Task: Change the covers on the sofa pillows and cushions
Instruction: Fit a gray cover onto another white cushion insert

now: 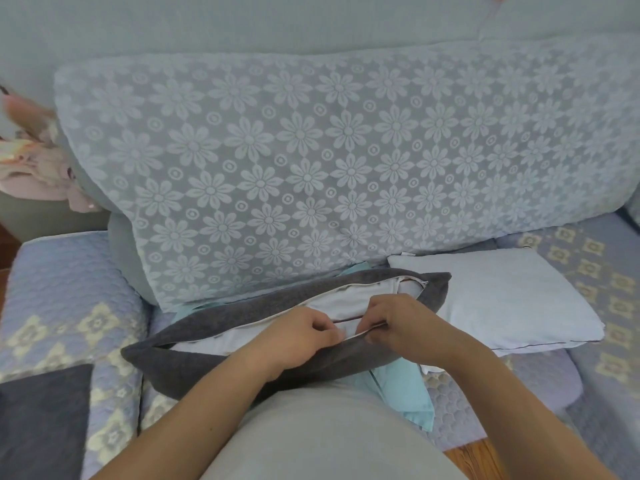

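A dark grey pillow cover (214, 323) lies on the sofa seat in front of me, its long zipper edge gaping. A white pillow insert (332, 303) shows inside the opening. My left hand (304, 336) pinches the near edge of the opening at its middle. My right hand (398, 320) pinches the same edge right beside it, fingers curled over the seam. A bare light blue pillow (502, 299) lies to the right on the seat. A teal cloth (405, 389) lies under the grey cover.
A big back cushion with a pale flower pattern (311, 161) leans against the wall behind. The quilted blue sofa armrest (69, 296) is at left, with another dark grey cover (41, 424) on it. Pink clothing (31, 164) lies at far left. Wooden floor (485, 459) shows below.
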